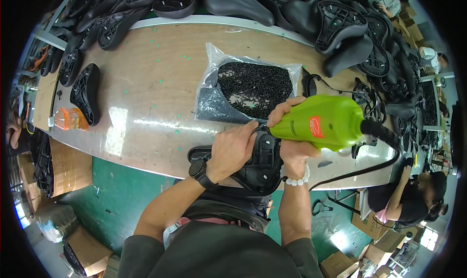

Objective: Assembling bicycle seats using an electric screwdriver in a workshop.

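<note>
Surface (136, 78): broad, tan, smooth, glossy with light streaks, dotted with small green specks. Heap of bicycle saddles (238, 4) along its far side and far right: black, curved, smooth tops mixed with ribbed undersides. Clear plastic bag (208, 103), crinkled, mid-surface; inside, a dense grainy mass of small black screws (262, 78). Saddle being worked (265, 168): black, ribbed underside up, at the near edge of the surface, narrow end to the left. Power tool (340, 120): rounded lime-green plastic body, black cable (400, 154) curving off right.

Right hand (295, 151): clamped around the tool, which lies roughly level, nose leftward. Left hand (232, 149): palm down over the saddle, fingers together, tips beside the tool's nose; cannot tell whether they pinch anything.
</note>
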Tool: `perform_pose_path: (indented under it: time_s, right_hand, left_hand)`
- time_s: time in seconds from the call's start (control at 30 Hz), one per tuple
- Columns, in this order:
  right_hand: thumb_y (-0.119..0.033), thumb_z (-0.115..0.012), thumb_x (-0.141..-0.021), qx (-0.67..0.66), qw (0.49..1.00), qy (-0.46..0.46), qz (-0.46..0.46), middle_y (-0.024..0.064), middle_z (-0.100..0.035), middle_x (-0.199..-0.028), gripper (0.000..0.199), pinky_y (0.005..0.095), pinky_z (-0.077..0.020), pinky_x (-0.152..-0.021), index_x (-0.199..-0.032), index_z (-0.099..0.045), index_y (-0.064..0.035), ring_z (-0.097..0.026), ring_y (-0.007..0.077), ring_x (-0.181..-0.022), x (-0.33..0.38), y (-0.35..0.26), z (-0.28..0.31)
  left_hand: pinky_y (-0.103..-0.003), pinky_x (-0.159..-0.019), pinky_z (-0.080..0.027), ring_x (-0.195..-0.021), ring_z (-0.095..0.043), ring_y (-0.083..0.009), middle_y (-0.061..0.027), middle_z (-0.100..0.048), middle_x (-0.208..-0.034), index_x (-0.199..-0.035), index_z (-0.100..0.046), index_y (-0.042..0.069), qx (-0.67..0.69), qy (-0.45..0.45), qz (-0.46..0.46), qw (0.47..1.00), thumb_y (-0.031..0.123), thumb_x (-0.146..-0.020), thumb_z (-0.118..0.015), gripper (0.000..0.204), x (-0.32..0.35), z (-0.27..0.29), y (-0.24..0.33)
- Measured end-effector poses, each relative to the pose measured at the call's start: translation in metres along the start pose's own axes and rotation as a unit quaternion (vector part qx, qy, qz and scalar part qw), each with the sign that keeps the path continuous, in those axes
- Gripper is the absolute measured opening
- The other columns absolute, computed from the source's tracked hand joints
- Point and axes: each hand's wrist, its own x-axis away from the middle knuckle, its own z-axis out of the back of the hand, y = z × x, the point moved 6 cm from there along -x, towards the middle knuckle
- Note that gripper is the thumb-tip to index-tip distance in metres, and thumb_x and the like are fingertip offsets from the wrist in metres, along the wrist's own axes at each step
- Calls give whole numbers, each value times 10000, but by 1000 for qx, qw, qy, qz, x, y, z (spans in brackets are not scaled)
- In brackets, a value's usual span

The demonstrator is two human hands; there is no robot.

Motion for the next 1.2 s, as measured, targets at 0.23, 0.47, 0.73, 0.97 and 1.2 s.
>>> perform_pose_path:
  time_s: [0.23,0.47,0.73,0.97,1.2]
  right_hand:
    - [-1007,-384,-490,-17,995,95,19,70,-511,-758,1204,316,-449,-608,-1152,-447,-4,-507,180,-672,-3,1,9]
    - [-1002,-366,-560,-207,964,33,161,83,-526,-731,1215,343,-445,-540,-1244,-475,-4,-513,207,-577,19,-36,22]
    - [-980,-416,-598,-254,952,61,161,94,-534,-731,1172,368,-435,-544,-1260,-487,-16,-522,224,-566,47,-46,37]
    - [-978,-425,-601,-230,950,34,207,103,-560,-758,1172,372,-446,-556,-1277,-481,-23,-540,233,-571,57,-58,41]
    - [-949,-501,-586,-238,926,28,293,117,-582,-846,1157,430,-476,-670,-1312,-443,-50,-563,269,-666,79,-93,43]
  left_hand:
    - [-443,-683,-517,-795,-649,-365,-174,-669,-854,-1147,-626,61,30,32,16,999,202,-899,-621,286,2,2,0]
    - [-416,-821,-509,-991,-594,-318,-103,-646,-1080,-1019,-681,62,-136,103,-41,985,317,-847,-690,308,-61,39,-40]
    - [-387,-770,-507,-936,-573,-266,-50,-617,-985,-932,-691,95,-163,115,-142,970,210,-838,-690,149,-85,20,-71]
    - [-384,-767,-500,-920,-575,-268,-78,-630,-930,-951,-673,72,-118,120,-98,981,163,-889,-633,117,-79,29,-65]
    - [-335,-759,-458,-840,-573,-218,-87,-628,-912,-1004,-638,20,341,-159,-26,926,135,-944,-597,136,3,15,8]
